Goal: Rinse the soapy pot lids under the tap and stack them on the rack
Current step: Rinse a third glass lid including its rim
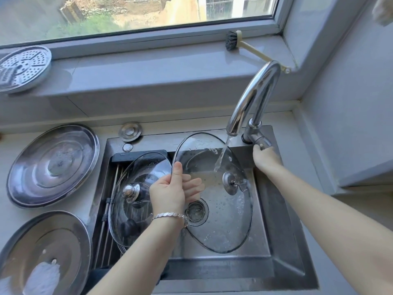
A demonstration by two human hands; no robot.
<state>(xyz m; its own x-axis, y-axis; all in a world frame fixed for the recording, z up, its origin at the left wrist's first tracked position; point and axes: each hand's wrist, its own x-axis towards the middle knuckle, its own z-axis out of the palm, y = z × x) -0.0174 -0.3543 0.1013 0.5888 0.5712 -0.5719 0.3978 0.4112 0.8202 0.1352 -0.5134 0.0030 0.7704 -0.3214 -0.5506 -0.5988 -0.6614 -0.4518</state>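
My left hand [172, 190] grips the left rim of a large glass lid [225, 218], held tilted over the sink [282, 267]. Water runs from the chrome tap [253, 99] onto the lid's upper part, near its metal knob fitting [230, 183]. Soap film and droplets cover the glass. My right hand [264, 158] is closed on the tap handle [260, 141] at the sink's back right. A second glass lid [138, 205] with a chrome knob rests on the wire rack [107, 241] across the sink's left side. Two steel lids [53, 165] [44, 254] lie on the counter to the left, the nearer one soapy.
A perforated steamer plate [23, 68] leans on the window sill at far left. A dish brush [240, 44] lies on the sill behind the tap. A small steel cap [130, 131] sits behind the sink. The wall and a ledge close in on the right.
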